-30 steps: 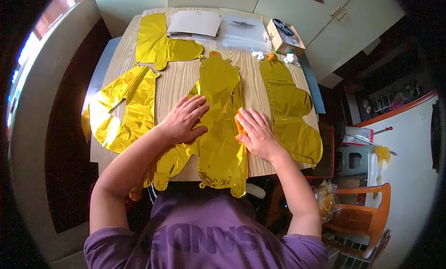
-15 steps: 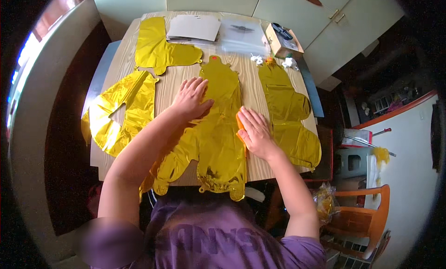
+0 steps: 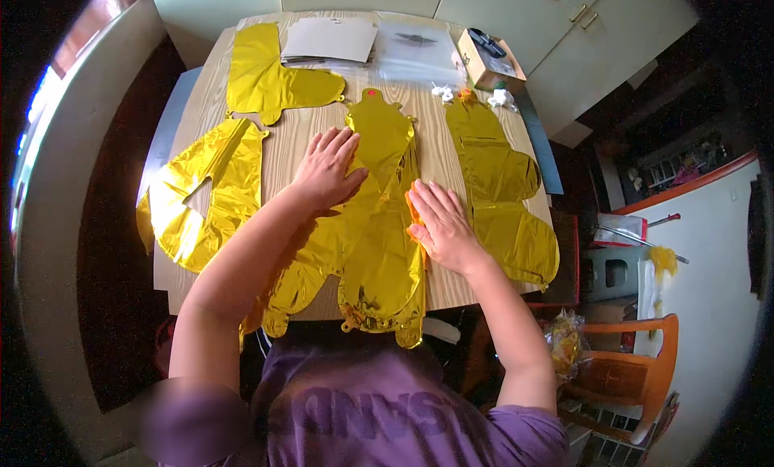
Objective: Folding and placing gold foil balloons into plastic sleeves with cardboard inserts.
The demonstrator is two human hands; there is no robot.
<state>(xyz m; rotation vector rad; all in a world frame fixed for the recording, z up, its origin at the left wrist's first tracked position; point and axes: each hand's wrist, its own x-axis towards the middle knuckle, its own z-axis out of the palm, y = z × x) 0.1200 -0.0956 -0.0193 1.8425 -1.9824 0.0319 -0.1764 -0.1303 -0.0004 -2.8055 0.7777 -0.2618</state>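
A flat gold foil balloon [image 3: 375, 225] lies down the middle of the table, its lower end hanging over the near edge. On its left side rests my left hand [image 3: 326, 165], palm down, fingers stretched out. Along its right edge lies my right hand [image 3: 442, 225], flat, the fingers extended and slightly apart. An orange patch shows at that edge beside the right fingers; whether it is foil or a reflection I cannot tell. Neither hand grips anything. Left of the left hand lies another gold foil balloon [image 3: 242, 161] with a triangular hole, and a B-like gold balloon [image 3: 504, 189] is at the right.
An L-shaped gold balloon [image 3: 256, 72] lies at the far left of the wooden table [image 3: 294, 120]. Behind are a stack of white sheets [image 3: 329, 40], clear plastic bags [image 3: 411, 56] and a small box [image 3: 490, 60]. A wooden chair [image 3: 617, 354] stands at the lower right.
The view has shifted slightly, moving the table a little up and left in the picture. Both hands stay flat on the middle balloon, and its right edge looks more creased by the right fingers.
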